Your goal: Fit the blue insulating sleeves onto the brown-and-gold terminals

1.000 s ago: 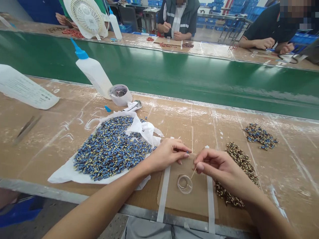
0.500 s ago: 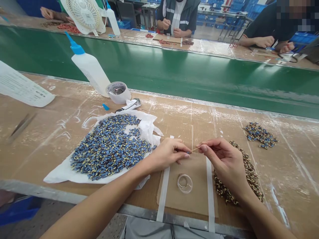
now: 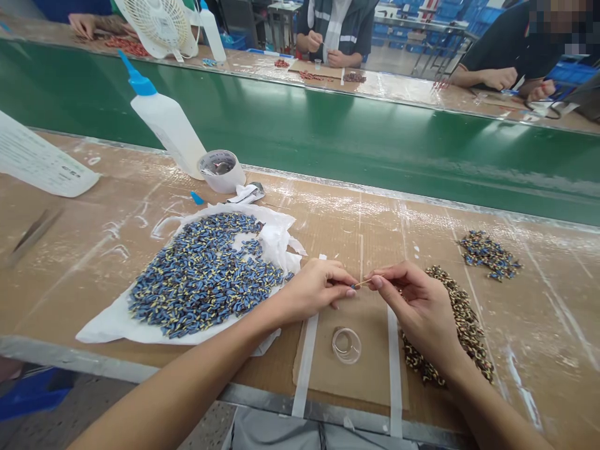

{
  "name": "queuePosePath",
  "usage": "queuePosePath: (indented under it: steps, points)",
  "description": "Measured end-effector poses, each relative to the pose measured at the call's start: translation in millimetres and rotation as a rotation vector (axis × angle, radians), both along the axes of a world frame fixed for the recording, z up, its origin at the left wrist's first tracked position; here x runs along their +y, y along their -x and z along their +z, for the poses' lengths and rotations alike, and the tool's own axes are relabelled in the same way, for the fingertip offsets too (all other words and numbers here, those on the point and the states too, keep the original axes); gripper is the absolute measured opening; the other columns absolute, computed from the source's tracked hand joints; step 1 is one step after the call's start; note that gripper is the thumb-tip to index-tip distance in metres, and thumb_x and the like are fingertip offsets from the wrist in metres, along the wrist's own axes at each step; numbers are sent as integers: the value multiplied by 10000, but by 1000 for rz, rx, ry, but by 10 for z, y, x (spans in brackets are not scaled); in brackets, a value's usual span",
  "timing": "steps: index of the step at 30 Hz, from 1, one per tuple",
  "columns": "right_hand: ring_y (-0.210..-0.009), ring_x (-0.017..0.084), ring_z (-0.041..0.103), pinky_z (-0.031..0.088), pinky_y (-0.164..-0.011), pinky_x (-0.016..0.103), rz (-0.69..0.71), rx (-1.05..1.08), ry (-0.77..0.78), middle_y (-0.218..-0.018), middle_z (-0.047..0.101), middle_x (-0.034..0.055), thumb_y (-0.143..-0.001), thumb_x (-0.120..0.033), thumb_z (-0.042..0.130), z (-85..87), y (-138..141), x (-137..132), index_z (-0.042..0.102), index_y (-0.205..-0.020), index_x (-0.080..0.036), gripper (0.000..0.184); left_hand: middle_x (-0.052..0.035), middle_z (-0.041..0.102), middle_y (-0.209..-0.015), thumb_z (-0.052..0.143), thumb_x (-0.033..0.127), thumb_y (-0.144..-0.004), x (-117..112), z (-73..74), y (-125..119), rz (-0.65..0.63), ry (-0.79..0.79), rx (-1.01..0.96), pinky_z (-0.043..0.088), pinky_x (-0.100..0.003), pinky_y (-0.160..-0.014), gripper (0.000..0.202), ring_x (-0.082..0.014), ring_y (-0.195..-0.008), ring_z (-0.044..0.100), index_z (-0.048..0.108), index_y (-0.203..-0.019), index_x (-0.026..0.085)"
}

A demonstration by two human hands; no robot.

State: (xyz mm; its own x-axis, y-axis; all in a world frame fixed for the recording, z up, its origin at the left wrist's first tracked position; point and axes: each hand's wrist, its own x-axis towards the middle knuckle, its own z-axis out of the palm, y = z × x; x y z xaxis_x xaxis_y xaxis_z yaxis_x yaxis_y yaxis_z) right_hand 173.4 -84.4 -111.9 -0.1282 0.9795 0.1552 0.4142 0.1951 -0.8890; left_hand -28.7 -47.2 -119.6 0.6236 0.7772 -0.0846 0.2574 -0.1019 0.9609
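Note:
My left hand (image 3: 323,286) pinches a small blue piece (image 3: 355,286) between thumb and fingertips. My right hand (image 3: 415,300) is closed on a thin wooden stick, like a toothpick (image 3: 364,282), whose tip meets the blue piece. Below them, a small clear cup (image 3: 347,345) stands on a cardboard sheet (image 3: 347,381) taped down at both sides. Many blue, yellow and dark pieces (image 3: 201,275) lie on white paper (image 3: 105,325) left of my left hand. A heap of brown and cream pieces (image 3: 462,319) lies partly behind my right hand.
A small pile of blue-and-brown pieces (image 3: 490,253) lies at right. Behind the paper are a blue-capped squeeze bottle (image 3: 171,128), a tape roll (image 3: 222,175) and a blue cap (image 3: 197,198). Tweezers (image 3: 35,234) lie at left. Several people work beyond the green belt (image 3: 304,137).
My right hand has shifted slightly left, bringing the stick closer in to the blue piece. My left hand keeps its pinch. The view has moved a little.

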Motion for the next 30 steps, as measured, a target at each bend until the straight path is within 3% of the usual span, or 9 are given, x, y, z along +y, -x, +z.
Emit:
queuePosePath:
  steps: [11, 17, 22, 25, 28, 30]
  points:
    - [-802, 166, 681, 523, -725, 289, 36, -67, -145, -856, 723, 28, -859, -208, 645, 41, 29, -11, 649, -855, -205, 6, -11, 575, -773, 602, 184, -861, -10, 25, 10, 0, 2, -10, 462, -197, -549, 156, -80, -579, 549, 721, -941, 123]
    - [-798, 152, 676, 516, -722, 275, 67, -94, -206, -867, 722, 17, -860, -168, 637, 30, 58, -7, 640, -884, -213, 51, -18, 623, -804, 581, 150, -868, -6, -19, 19, -8, -21, -28, 457, -194, -574, 168, -81, -601, 554, 714, -968, 140]
    - [-819, 153, 668, 516, -734, 291, 63, 54, -117, -882, 705, 14, -876, -171, 621, 117, -19, -30, 632, -912, -231, 71, -27, 635, -823, 585, 160, -863, -3, -29, 19, -7, -19, -13, 457, -197, -573, 177, -82, -598, 558, 717, -980, 139]
    - [-839, 146, 655, 512, -756, 294, 292, 155, -20, -892, 689, 9, -883, -157, 612, 249, -89, -58, 631, -915, -236, 87, -25, 651, -797, 598, 157, -852, -5, -32, 22, 9, -42, 7, 449, -205, -595, 168, -93, -622, 569, 723, -963, 146]
    - [-846, 129, 631, 493, -783, 278, 579, 75, 37, -912, 663, 13, -857, -158, 649, 343, -75, -100, 656, -857, -216, 58, -25, 661, -794, 600, 151, -847, -5, -40, 27, 18, -63, 13, 453, -217, -634, 169, -109, -676, 586, 727, -959, 156]
    - [-860, 124, 617, 486, -790, 266, 675, -4, 57, -944, 646, 24, -862, -170, 644, 356, -14, -137, 674, -860, -208, 48, -26, 662, -810, 593, 157, -852, -3, -41, 30, 15, -64, 16, 456, -223, -651, 177, -115, -702, 593, 726, -968, 161]
